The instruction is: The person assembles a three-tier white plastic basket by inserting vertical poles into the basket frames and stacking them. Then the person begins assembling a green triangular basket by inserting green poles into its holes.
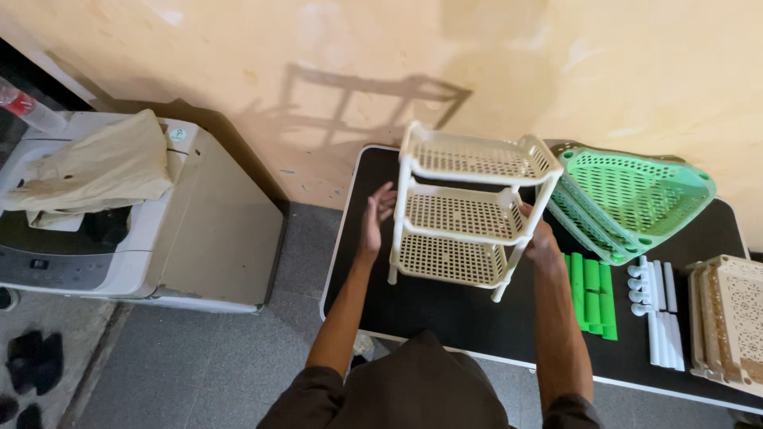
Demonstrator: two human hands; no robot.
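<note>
On a black table (445,318) set against a yellowish wall, a cream three-tier plastic rack (465,214) stands upright near the table's back edge, its perforated shelves joined by white corner posts. The person's right hand (542,242) is at the rack's right front post, fingers closed around it at the level of the middle shelf. The left hand (373,218) hovers just to the left of the rack, fingers spread apart and not touching it. To the right of the rack, a stack of green perforated shelves (636,199) leans tilted at the back of the table. In front of that stack, green tubes (592,294) lie side by side, with white tubes (656,306) just beyond them and a stack of beige shelves (731,322) at the table's right end. Well to the left of the rack, across a strip of grey floor, a top-loading washing machine (199,238) carries a crumpled beige cloth (103,171).
</note>
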